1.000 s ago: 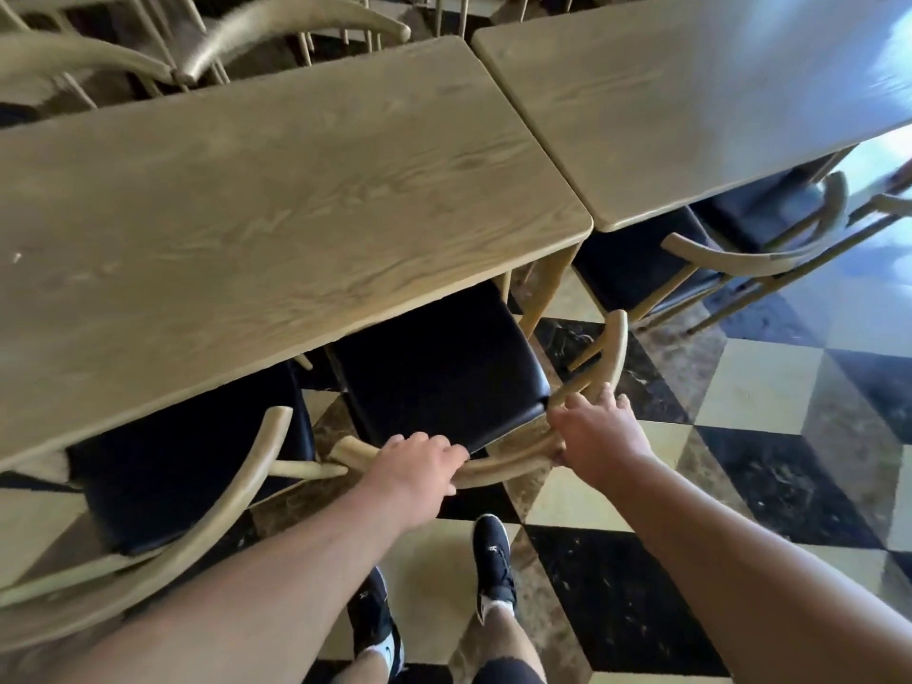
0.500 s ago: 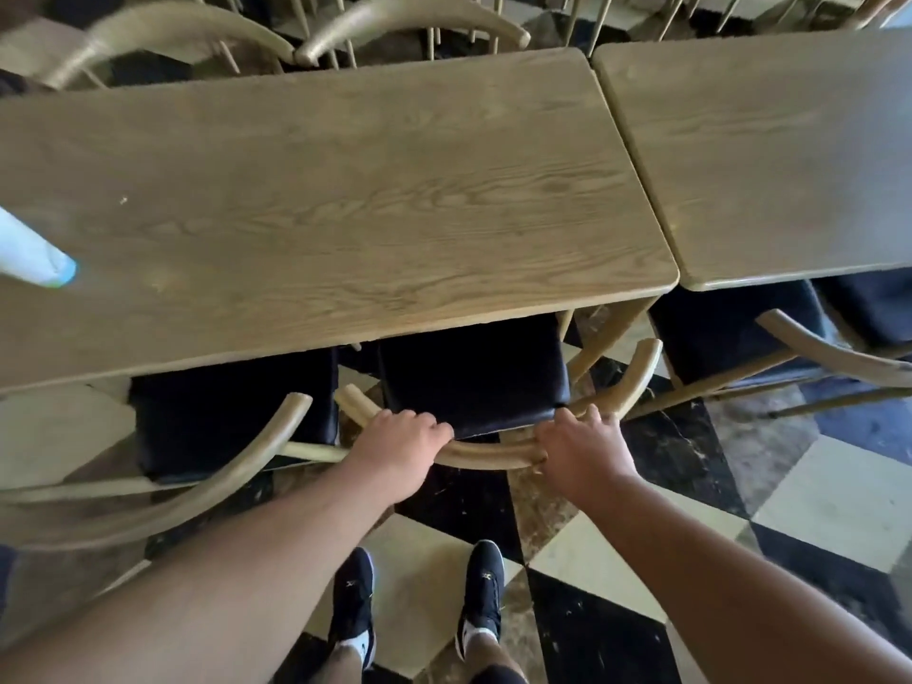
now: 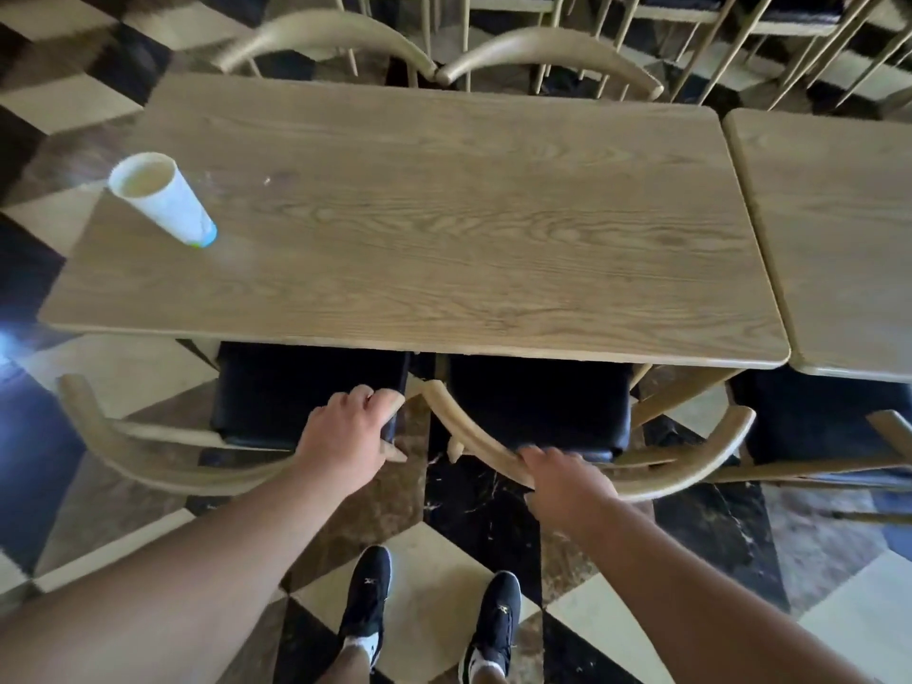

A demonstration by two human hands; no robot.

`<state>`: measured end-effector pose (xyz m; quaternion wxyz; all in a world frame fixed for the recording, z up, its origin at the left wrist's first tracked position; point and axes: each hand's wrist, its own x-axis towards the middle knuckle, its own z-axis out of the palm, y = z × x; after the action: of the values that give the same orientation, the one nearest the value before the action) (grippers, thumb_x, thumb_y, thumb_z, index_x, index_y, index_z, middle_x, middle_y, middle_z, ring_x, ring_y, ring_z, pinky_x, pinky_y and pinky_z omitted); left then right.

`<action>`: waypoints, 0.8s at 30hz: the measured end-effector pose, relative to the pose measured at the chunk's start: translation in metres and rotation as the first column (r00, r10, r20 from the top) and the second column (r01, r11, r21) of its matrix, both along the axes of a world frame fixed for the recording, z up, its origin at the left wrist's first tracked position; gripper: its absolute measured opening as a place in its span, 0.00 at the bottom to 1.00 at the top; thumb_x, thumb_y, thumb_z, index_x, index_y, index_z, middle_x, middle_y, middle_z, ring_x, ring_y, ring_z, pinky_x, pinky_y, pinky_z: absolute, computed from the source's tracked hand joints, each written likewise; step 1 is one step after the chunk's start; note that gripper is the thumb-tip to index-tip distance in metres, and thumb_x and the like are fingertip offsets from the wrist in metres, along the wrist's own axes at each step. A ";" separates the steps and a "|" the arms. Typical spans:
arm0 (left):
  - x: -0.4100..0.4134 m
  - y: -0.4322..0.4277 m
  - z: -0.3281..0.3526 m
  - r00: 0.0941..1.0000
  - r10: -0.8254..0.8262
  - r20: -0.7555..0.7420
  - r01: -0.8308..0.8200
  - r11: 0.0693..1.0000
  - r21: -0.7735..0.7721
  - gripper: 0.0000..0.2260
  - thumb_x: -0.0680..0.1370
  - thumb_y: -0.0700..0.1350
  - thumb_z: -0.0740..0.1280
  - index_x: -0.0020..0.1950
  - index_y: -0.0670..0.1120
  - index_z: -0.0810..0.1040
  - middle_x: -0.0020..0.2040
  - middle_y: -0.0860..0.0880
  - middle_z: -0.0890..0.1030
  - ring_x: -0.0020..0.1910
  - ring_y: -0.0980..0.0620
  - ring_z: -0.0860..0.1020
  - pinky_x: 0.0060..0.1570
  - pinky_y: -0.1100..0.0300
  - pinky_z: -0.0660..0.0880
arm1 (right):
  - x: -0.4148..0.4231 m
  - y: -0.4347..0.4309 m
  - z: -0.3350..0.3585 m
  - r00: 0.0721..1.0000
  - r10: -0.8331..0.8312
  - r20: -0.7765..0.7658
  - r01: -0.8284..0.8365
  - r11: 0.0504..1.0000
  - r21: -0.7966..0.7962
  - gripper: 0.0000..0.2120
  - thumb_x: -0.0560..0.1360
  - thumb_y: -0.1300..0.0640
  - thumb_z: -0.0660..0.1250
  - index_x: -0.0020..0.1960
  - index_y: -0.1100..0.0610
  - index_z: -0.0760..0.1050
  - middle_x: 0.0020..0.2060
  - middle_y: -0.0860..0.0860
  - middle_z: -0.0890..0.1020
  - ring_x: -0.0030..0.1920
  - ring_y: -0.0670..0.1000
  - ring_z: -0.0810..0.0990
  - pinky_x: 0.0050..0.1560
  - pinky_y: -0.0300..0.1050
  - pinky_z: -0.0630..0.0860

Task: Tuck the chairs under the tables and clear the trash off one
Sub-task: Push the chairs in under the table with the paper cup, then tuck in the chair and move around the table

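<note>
Both hands clamped on two curved chair backs at the counter's near edge.
The left hand (image 3: 345, 431) grips the left chair (image 3: 163, 461), the right hand (image 3: 567, 481) the right chair (image 3: 691, 466); black seats sit partly under the wooden counter (image 3: 444, 229). A white paper cup (image 3: 163, 199) stands at its far-left corner.

Checkered floor (image 3: 587, 619) of black, cream and brown marble tiles, more pale wooden chairs (image 3: 552, 46) crowded beyond the far table edge, bright glare (image 3: 5, 338) at left, rest dim.
</note>
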<state>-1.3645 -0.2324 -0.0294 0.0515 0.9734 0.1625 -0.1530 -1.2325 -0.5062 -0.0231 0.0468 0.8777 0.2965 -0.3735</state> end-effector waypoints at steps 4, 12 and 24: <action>-0.028 0.031 -0.010 0.976 0.117 -0.185 -0.130 0.990 -0.056 0.30 0.79 0.52 0.70 0.78 0.52 0.61 0.63 0.48 0.76 0.50 0.46 0.81 0.46 0.47 0.81 | -0.008 0.048 -0.007 0.990 -0.126 -0.063 0.130 0.989 0.072 0.31 0.80 0.53 0.67 0.79 0.42 0.58 0.56 0.51 0.79 0.49 0.57 0.82 0.47 0.54 0.82; -0.034 0.035 -0.019 0.947 0.147 -0.286 -0.178 0.980 -0.085 0.30 0.82 0.46 0.65 0.80 0.56 0.54 0.55 0.49 0.78 0.44 0.48 0.80 0.45 0.49 0.82 | -0.018 0.068 -0.010 0.987 -0.157 -0.026 0.157 0.987 0.024 0.30 0.82 0.55 0.63 0.80 0.43 0.56 0.53 0.52 0.77 0.45 0.56 0.81 0.43 0.55 0.82; -0.038 0.052 0.006 0.961 0.028 -0.277 -0.090 0.973 -0.214 0.34 0.81 0.57 0.67 0.83 0.55 0.54 0.66 0.50 0.76 0.55 0.48 0.78 0.53 0.50 0.79 | -0.047 0.075 0.014 0.986 -0.166 0.006 0.165 0.986 0.035 0.28 0.81 0.59 0.62 0.78 0.44 0.60 0.61 0.51 0.77 0.60 0.57 0.77 0.56 0.54 0.79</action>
<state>-1.4026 -0.1802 -0.0232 0.1426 0.9258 0.1787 -0.3009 -1.2797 -0.4308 -0.0087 0.0018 0.9017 0.2287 -0.3668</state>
